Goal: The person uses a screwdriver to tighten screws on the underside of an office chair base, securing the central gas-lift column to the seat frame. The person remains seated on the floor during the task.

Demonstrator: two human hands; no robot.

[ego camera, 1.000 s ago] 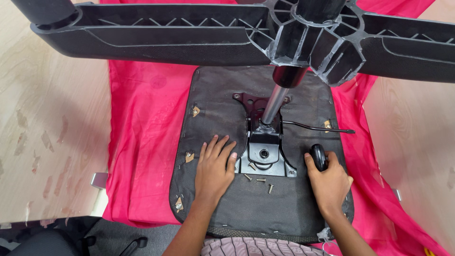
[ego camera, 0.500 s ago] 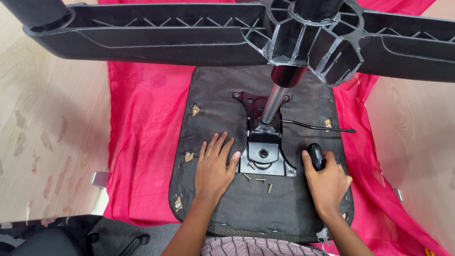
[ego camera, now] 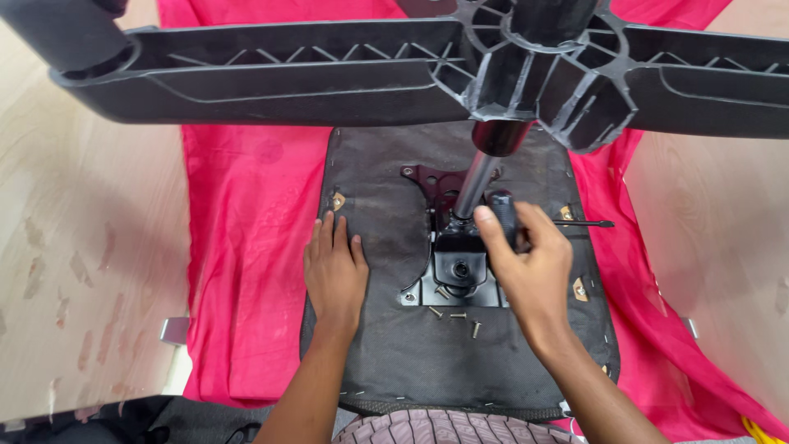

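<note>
2 bare hands: left hand (ego camera: 335, 275), right hand (ego camera: 532, 271). 3 loose small metal screws (ego camera: 457, 317). 1 black upturned fabric-covered seat pan (ego camera: 386, 345). 1 black plastic star-shaped chair base (ego camera: 329, 70). 1 red cloth sheet (ego camera: 246, 247).

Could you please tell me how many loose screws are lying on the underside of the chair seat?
3 loose screws, in a short row below the metal mounting plate, between the left hand and right hand. Others may be hidden.

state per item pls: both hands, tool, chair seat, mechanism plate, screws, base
left hand: flat on the seat underside, holding nothing
right hand: closed around the black tool handle
black tool handle: gripped, by the gas cylinder
seat underside: upturned on red cloth
mechanism plate: on the seat
screws: loose on the seat
star base: overhead, legs spread
</note>
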